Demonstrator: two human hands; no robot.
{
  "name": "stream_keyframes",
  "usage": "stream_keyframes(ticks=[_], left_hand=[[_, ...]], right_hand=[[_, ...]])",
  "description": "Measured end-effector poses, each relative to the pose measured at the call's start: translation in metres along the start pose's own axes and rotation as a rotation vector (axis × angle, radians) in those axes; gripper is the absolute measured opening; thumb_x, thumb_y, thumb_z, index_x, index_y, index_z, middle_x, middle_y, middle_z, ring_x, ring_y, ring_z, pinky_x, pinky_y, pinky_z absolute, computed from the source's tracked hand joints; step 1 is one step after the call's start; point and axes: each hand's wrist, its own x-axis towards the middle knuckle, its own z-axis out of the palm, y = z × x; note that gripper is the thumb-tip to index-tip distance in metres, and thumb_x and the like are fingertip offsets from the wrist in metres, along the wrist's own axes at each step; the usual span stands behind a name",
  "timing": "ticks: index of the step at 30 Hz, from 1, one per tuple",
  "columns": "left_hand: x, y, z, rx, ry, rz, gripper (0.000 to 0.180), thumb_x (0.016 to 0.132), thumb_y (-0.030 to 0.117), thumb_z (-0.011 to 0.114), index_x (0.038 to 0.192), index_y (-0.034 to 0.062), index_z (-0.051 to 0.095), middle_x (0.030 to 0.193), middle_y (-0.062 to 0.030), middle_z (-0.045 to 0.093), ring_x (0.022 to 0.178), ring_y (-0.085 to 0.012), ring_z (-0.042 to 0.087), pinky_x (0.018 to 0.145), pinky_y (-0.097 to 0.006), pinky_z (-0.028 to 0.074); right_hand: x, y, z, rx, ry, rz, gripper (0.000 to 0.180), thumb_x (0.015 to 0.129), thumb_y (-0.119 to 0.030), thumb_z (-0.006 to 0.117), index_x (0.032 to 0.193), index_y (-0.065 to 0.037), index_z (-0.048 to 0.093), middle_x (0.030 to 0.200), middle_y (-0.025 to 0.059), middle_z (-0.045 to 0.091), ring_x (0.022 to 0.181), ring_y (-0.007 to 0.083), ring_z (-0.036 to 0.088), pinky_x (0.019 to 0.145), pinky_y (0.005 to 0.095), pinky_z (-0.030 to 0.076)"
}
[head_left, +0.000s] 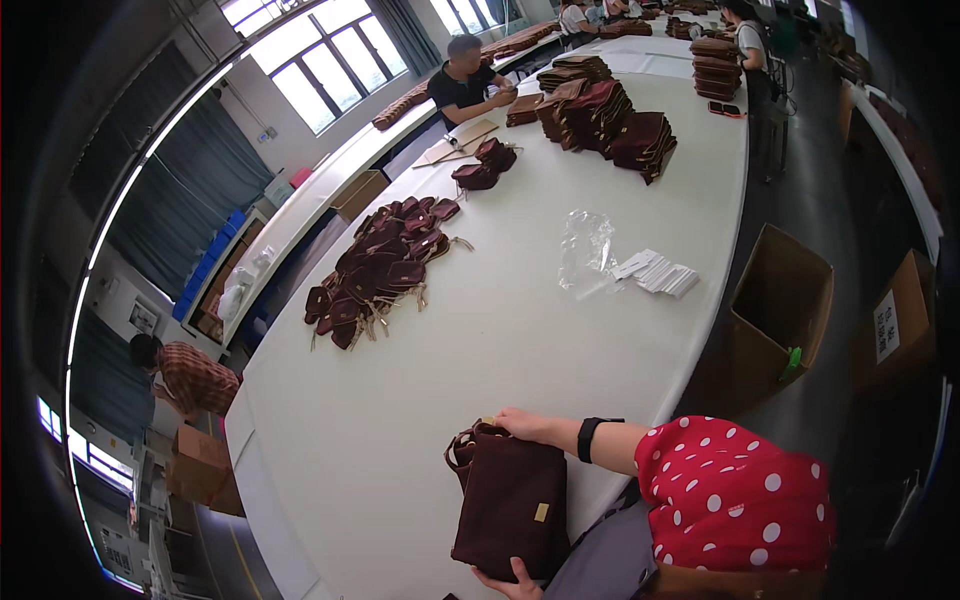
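A dark maroon handbag [500, 505] with a small gold plate lies at the table's near edge. Its handle or strap [461, 455] loops out at the upper left. My right hand [522, 424], below a black wristband, is closed on the bag's top edge near a bit of gold-coloured metal. At the bottom edge my left hand [512, 582] grips the bag, thumb against its front and fingers partly hidden. Farther left lies a heap of small maroon pouches [385, 260] with tan cords.
A crumpled clear plastic bag [588, 245] and white cards [660, 273] lie right of centre on the white table [500, 340]. Stacked maroon bags [597, 115] stand farther back. An open carton [785, 290] is beside the right edge. Other people work around.
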Motion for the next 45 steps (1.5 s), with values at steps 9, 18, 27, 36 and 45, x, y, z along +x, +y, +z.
stream_keyframes(ticks=[9, 18, 27, 36, 45], left_hand=[[0.138, 0.057, -0.006, -0.501, -0.398, 0.034, 0.098, 0.082, 0.021, 0.078, 0.155, 0.0040, 0.014, 0.149, -0.0220, 0.031, 0.134, -0.0323, 0.039, 0.111, -0.043, 0.034], [0.232, 0.136, 0.043, 0.190, -0.429, 0.315, 0.097, 0.078, 0.033, 0.080, 0.152, 0.0021, 0.025, 0.150, -0.0255, 0.035, 0.142, -0.0343, 0.032, 0.114, -0.043, 0.031], [0.078, 0.118, 0.062, -0.702, -0.264, -0.105, 0.096, 0.092, 0.037, 0.065, 0.156, 0.0045, 0.002, 0.155, -0.0227, 0.019, 0.140, -0.0330, 0.031, 0.112, -0.044, 0.034], [0.132, 0.151, 0.052, -0.723, -0.256, 0.194, 0.082, 0.092, 0.018, 0.060, 0.155, 0.0008, 0.010, 0.154, -0.0203, 0.026, 0.137, -0.0303, 0.036, 0.113, -0.040, 0.032], [0.114, 0.108, 0.072, -0.720, -0.273, -0.139, 0.078, 0.092, 0.024, 0.056, 0.155, 0.0033, 0.017, 0.157, -0.0174, 0.023, 0.140, -0.0294, 0.033, 0.113, -0.040, 0.033]], right_hand=[[-0.111, 0.054, -0.014, 0.609, 0.715, 0.005, 0.026, 0.097, -0.025, 0.048, 0.110, -0.005, 0.058, 0.102, 0.0066, 0.062, 0.093, 0.0167, 0.058, 0.082, 0.0335, 0.048], [-0.279, 0.076, -0.024, 0.671, 0.933, 0.118, 0.024, 0.100, -0.023, 0.044, 0.112, -0.003, 0.049, 0.089, 0.0086, 0.069, 0.079, 0.0168, 0.068, 0.073, 0.0311, 0.052], [-0.136, 0.041, -0.075, 0.643, 0.574, -0.022, 0.034, 0.099, -0.027, 0.046, 0.121, -0.001, 0.050, 0.119, 0.0121, 0.065, 0.116, 0.0211, 0.060, 0.096, 0.0378, 0.046], [-0.089, -0.004, -0.056, 0.467, 0.227, 0.096, 0.027, 0.101, -0.026, 0.043, 0.117, -0.007, 0.053, 0.124, 0.0058, 0.064, 0.116, 0.0173, 0.060, 0.097, 0.0338, 0.044], [-0.070, 0.025, -0.064, 0.618, 0.383, 0.103, 0.026, 0.100, -0.021, 0.044, 0.114, -0.002, 0.054, 0.121, 0.0134, 0.065, 0.112, 0.0218, 0.062, 0.096, 0.0374, 0.047]])
